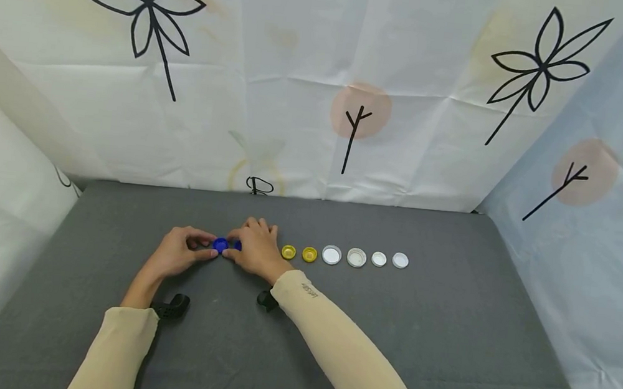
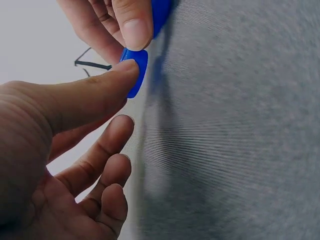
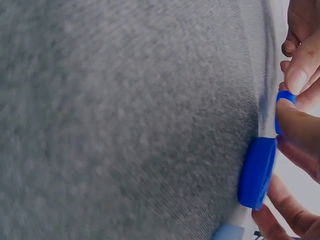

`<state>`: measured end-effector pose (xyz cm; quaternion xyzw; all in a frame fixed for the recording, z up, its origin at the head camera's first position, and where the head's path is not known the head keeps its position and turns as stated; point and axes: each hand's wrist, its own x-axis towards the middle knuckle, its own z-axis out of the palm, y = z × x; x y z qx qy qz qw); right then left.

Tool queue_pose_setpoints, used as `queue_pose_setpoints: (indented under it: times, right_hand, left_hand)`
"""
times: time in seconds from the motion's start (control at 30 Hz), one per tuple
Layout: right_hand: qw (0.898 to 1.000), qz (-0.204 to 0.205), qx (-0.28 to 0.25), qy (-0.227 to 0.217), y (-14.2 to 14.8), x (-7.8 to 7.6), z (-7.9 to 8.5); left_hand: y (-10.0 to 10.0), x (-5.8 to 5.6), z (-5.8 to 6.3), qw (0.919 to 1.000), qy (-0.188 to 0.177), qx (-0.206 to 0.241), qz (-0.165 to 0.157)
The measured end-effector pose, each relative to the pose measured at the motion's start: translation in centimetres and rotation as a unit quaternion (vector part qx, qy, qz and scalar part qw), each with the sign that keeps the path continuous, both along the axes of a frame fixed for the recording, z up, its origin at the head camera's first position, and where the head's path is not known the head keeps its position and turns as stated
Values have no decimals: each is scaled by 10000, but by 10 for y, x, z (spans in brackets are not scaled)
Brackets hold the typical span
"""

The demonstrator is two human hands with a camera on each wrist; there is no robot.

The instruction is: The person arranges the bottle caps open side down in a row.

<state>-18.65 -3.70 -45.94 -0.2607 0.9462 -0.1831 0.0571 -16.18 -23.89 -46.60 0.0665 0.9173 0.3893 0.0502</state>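
Both forearms, in beige sleeves, reach forward over the grey table (image 1: 444,332) and meet near its middle, wrists low and palms turned inward toward each other. The left hand (image 1: 179,250) has its thumb and forefinger pinched on a blue cap (image 1: 220,245); the left wrist view shows the thumb tip pressed on that cap's rim (image 2: 136,70), while the other fingers (image 2: 107,145) hang loosely curled below it, off the cloth. The right hand (image 1: 252,248) arches over a second blue cap (image 1: 238,245) just to the right of the first, its fingertips touching it; in the right wrist view this cap (image 3: 256,172) sits on the table against the fingers (image 3: 300,75), though whether they are clamped round it or only resting on it I cannot tell. Beyond the right hand's knuckles a row runs on rightward: two yellow caps (image 1: 299,253), then four white caps (image 1: 365,258), each slightly apart from the next. The table spreads wide and bare to the left of the left hand and in front of both wrists, and the patterned backdrop (image 1: 311,82) rises at the far edge, well behind the fingers.
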Motion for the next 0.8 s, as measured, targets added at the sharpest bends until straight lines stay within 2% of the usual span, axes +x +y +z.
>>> queue_pose_setpoints:
  times: [0.23, 0.43, 0.6, 0.8]
  right_hand:
    - [9979, 133, -634, 71, 12, 2, 10]
    - [9913, 347, -1268, 118, 29, 5, 18]
    - [9811, 487, -1874, 9, 45, 10, 23]
    - [9725, 529, -2269, -30, 64, 16, 25]
  left_hand:
    - [3, 4, 13, 9989, 31, 451, -83]
    - [14, 9, 25, 9963, 33, 848, -167]
    - [26, 12, 30, 9903, -157, 1352, -265]
    - [41, 13, 29, 9793, -463, 1960, -200]
